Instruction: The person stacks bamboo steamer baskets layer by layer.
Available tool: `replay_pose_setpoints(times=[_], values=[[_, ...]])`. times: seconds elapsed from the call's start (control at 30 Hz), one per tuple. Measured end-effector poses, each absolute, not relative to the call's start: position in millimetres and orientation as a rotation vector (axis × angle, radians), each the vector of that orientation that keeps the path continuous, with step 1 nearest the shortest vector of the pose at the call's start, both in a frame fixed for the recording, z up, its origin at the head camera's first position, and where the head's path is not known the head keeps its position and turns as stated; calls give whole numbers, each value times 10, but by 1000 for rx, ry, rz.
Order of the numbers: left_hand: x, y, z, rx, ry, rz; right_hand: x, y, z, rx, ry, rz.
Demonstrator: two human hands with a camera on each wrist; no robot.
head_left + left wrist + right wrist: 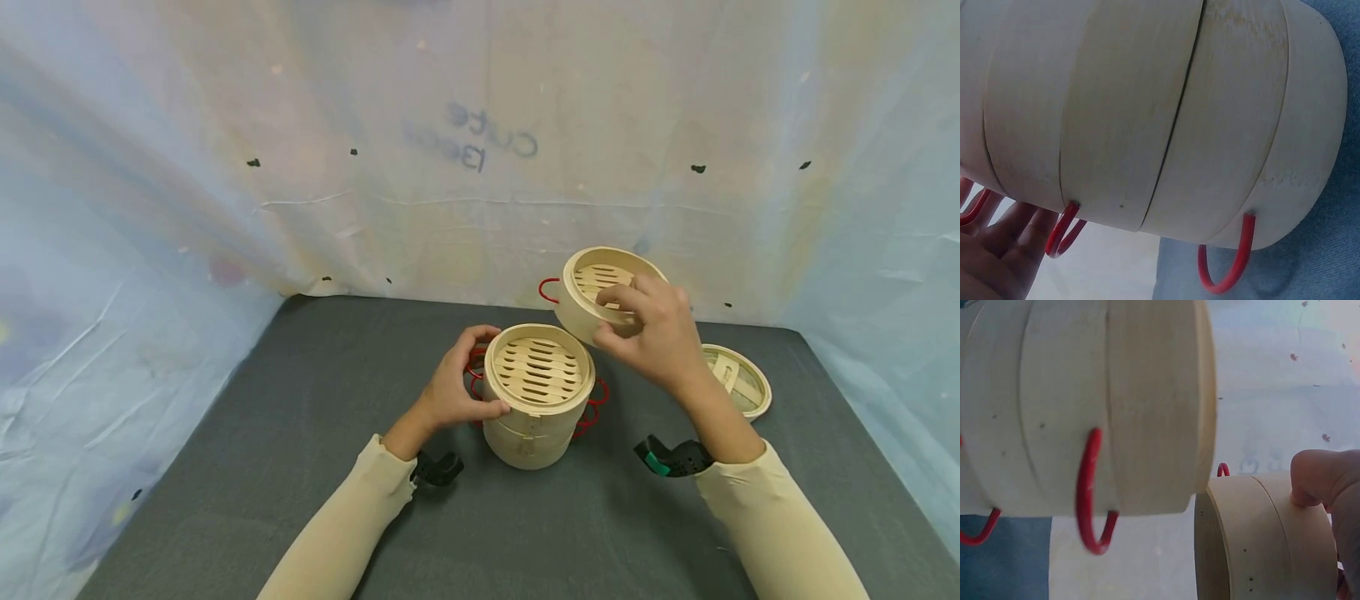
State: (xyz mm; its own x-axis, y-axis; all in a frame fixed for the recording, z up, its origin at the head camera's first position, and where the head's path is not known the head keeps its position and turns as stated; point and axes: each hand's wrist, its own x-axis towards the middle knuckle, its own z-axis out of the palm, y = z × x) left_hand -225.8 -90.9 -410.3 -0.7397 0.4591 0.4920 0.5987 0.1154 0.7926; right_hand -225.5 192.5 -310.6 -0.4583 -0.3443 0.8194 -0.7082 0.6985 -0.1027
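A stack of round bamboo steamer baskets [525, 442] stands upright on the dark table, red looped handles at its sides and a slatted floor showing in the top basket. My left hand [453, 387] holds the stack's upper left side, thumb at the front and fingers behind. Up and to the right, my right hand [648, 329] pinches the wall of a separate steamer basket [573, 317], which is tilted and raised behind the stack. The right wrist view shows thumb or finger pressing this lifted basket [1260, 544], apart from the stack [1066, 412]. Part of its rim is hidden by the hand.
A round bamboo lid [753, 375] lies at the right of the dark table [337, 500], partly behind the right forearm. Pale plastic sheeting [450, 225] hangs along the back and sides. Each wrist wears a black camera mount.
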Motion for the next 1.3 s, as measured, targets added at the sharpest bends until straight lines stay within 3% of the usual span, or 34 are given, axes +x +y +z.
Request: replay_pose_setpoints(times=[1.3], values=[[-2255,-947,-4075,-1063,-2248,-1754,-1707,1338,-2957,978,-2122,610]])
